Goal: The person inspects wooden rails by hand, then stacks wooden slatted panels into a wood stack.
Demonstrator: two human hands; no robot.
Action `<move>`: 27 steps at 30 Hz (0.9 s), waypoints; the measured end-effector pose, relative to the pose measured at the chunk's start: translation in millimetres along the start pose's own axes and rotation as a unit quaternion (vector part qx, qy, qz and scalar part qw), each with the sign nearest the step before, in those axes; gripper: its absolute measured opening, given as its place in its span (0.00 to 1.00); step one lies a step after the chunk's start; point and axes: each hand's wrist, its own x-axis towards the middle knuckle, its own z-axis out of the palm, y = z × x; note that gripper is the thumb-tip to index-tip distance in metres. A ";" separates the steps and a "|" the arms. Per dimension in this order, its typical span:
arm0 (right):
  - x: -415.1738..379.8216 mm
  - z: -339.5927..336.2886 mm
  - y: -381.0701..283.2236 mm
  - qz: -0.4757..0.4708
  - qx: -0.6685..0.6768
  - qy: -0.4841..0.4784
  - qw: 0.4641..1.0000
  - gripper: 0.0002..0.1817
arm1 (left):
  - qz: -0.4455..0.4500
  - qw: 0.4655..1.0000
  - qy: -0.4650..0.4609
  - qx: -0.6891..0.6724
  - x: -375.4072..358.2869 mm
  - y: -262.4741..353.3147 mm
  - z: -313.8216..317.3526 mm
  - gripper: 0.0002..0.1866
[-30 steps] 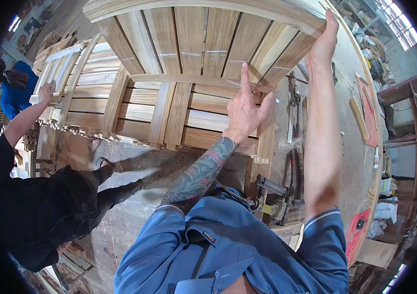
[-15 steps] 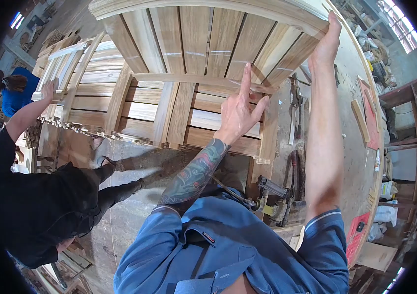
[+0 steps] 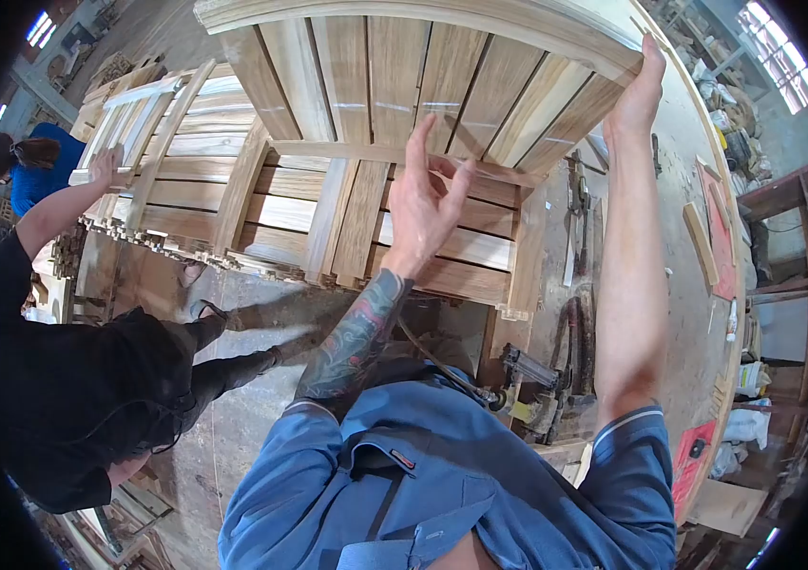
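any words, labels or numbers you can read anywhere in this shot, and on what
No text can be read anywhere.
Red sheet at the workbench edge: dark marks, too blurred to read.
Small tab on the blue jacket: too small to read.
Bottles at the right: labels too small to read.
Slatted wooden frame under the right hand, near the left hand: bare wood, no marking.

text: none readable | labels: none | numbers: none | signs: none
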 end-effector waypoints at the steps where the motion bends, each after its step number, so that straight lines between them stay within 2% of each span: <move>1: 0.2 -0.2 0.2 0.005 -0.002 0.003 1.000 0.33 | 0.005 1.000 0.012 -0.009 2.0 -2.4 -3.9 0.37; 5: 4.2 -1.6 4.8 -0.008 0.006 -0.002 1.000 0.33 | -0.022 0.998 -0.051 0.023 3.6 -3.1 -8.4 0.39; 11: 1.7 -0.3 1.8 0.004 0.012 0.001 1.000 0.31 | -0.016 0.998 -0.047 0.045 0.7 -2.9 -3.6 0.41; 13: 3.1 -1.6 2.7 -0.004 0.030 -0.014 0.999 0.43 | -0.023 0.997 -0.051 0.044 0.7 -2.0 -4.8 0.41; 21: -0.6 0.9 -0.1 0.005 0.039 -0.013 0.999 0.42 | -0.040 0.996 -0.076 0.021 2.9 -3.6 -13.2 0.40; 23: -0.1 0.7 -0.5 0.004 0.043 -0.010 0.999 0.42 | -0.008 0.993 0.076 -0.091 5.2 -10.4 -18.2 0.40; 25: 0.7 -0.4 0.2 0.004 0.012 0.000 1.000 0.31 | -0.016 0.981 0.166 -0.098 15.4 -20.2 -35.0 0.39; 27: -0.8 0.6 -1.6 0.002 0.012 0.001 1.000 0.31 | -0.066 0.954 0.250 -0.154 28.6 -22.8 -52.2 0.39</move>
